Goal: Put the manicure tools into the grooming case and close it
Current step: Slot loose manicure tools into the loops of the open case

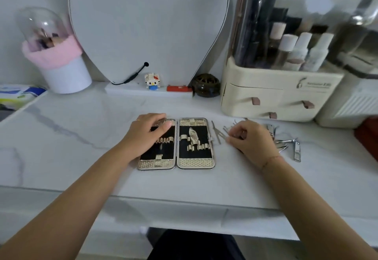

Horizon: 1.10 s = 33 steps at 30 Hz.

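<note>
The grooming case (195,162) lies open flat on the marble tabletop, two gold-trimmed halves with black lining and empty gold elastic loops. My left hand (146,131) rests flat on the left half, fingers apart. To the right of the case lie the steel manicure tools: tweezers (216,133) nearest the case, thin picks under my fingers, and nail clippers (296,148) further right. My right hand (250,136) sits on the pile of thin tools, its fingertips pinched on one of them; the tool still touches the table.
A cream cosmetics organiser (272,96) with drawers stands behind the tools at the right. A dark round jar (206,85), a red lighter (179,88) and a small toy figure (152,81) line the back. A pink-trimmed white brush holder (61,69) is back left.
</note>
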Tool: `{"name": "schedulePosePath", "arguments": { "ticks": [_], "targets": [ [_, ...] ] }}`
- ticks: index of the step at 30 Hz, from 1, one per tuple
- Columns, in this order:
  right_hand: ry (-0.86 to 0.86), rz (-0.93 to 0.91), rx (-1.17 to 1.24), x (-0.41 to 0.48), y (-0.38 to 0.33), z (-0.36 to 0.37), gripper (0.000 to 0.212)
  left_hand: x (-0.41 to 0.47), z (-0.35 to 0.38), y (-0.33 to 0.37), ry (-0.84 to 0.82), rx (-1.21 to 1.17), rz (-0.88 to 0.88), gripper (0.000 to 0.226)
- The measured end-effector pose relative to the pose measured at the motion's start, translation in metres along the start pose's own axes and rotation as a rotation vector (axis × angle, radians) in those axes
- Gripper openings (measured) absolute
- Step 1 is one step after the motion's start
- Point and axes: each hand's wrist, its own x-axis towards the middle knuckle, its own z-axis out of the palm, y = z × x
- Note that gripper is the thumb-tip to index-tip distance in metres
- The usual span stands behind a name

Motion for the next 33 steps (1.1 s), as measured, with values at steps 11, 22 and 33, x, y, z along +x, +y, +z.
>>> {"name": "schedulePosePath", "arguments": {
  "ticks": [11, 22, 33],
  "targets": [
    [-0.048, 0.031, -0.072, 0.006, -0.003, 0.001, 0.026, 0.004, 0.008, 0.0, -0.015, 0.201, 0.075, 0.089],
    [-0.002, 0.067, -0.16, 0.044, -0.011, 0.006, 0.013, 0.004, 0.018, 0.011, 0.023, 0.216, 0.087, 0.084],
    [-0.029, 0.066, -0.222, 0.034, -0.003, 0.006, 0.022, 0.002, 0.01, 0.01, 0.036, -0.012, 0.044, 0.054]
  ]
}}
